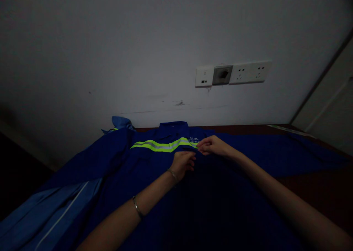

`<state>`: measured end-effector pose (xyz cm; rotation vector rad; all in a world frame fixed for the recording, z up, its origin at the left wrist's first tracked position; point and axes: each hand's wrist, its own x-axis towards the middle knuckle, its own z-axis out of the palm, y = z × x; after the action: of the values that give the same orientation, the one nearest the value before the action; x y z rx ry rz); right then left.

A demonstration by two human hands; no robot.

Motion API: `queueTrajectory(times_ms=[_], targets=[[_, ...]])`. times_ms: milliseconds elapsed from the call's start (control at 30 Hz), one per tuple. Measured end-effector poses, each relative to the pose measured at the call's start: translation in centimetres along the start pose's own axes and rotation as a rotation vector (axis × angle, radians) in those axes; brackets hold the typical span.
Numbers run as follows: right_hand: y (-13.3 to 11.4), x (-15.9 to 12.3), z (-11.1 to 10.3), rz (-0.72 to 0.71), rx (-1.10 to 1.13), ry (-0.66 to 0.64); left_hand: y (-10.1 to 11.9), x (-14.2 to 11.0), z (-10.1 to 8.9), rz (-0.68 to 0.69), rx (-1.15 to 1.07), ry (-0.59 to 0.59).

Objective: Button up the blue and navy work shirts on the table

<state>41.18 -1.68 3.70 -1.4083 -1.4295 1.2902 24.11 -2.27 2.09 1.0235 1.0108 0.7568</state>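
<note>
A dark blue work jacket (149, 166) lies spread out with its collar toward the wall. A yellow-green and grey reflective stripe (162, 147) crosses its chest, and a small pale logo sits above the stripe's right part. Fingers curled, my left hand (182, 163) pinches the jacket's cloth just below the stripe. My right hand (211, 145) is closed at the stripe's right end, its fingertips pinching the chest cloth close to my left fingers. Dim light hides the exact fold between the fingertips. Bracelets circle my left wrist and forearm.
Lighter blue clothing (63, 210) with a white line lies at the left, partly under the jacket's sleeve. Another light blue piece (121, 123) rests by the wall. Wall sockets (249, 73) are above. Dark reddish tabletop (325, 192) shows at the right.
</note>
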Motion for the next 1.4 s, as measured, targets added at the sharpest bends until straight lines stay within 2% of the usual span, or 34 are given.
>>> queueTrajectory(times_ms=[67, 133, 233, 333, 400, 500, 600, 800, 933, 1100, 1400], targets=[[0.2, 0.1, 0.1, 0.050, 0.020, -0.011, 0.2, -0.7, 0.2, -0.122, -0.088, -0.056], [0.3, 0.1, 0.1, 0.070, 0.009, -0.043, 0.4, -1.1, 0.3, -0.185, -0.127, -0.086], [0.2, -0.2, 0.0, 0.032, -0.099, -0.122, 0.3, -0.9, 0.2, -0.141, -0.116, -0.001], [0.0, -0.6, 0.0, -0.073, -0.275, -0.188, -0.1, -0.1, -0.1, -0.083, -0.136, 0.109], [-0.2, -0.9, 0.2, -0.176, -0.430, -0.165, -0.3, 0.5, -0.3, -0.055, -0.178, 0.156], [-0.3, -1.3, 0.8, -0.333, -0.664, -0.057, -0.6, 0.9, -0.5, -0.020, -0.242, 0.191], [-0.1, -1.5, 1.4, -0.421, -0.748, 0.031, -0.5, 0.9, -0.4, 0.006, -0.282, 0.213], [1.7, -1.8, 2.4, -0.561, -0.671, 0.216, -0.1, 0.7, -0.3, 0.058, -0.305, 0.245], [3.2, -1.9, 2.8, -0.568, -0.580, 0.315, -0.3, 0.8, -0.4, 0.081, -0.316, 0.226], [3.7, -2.1, 3.0, -0.555, -0.552, 0.323, -0.5, 0.9, -0.5, 0.072, -0.303, 0.222], [3.2, -1.9, 2.9, -0.426, -0.448, 0.321, -0.1, 1.0, -0.7, 0.073, -0.303, 0.199]])
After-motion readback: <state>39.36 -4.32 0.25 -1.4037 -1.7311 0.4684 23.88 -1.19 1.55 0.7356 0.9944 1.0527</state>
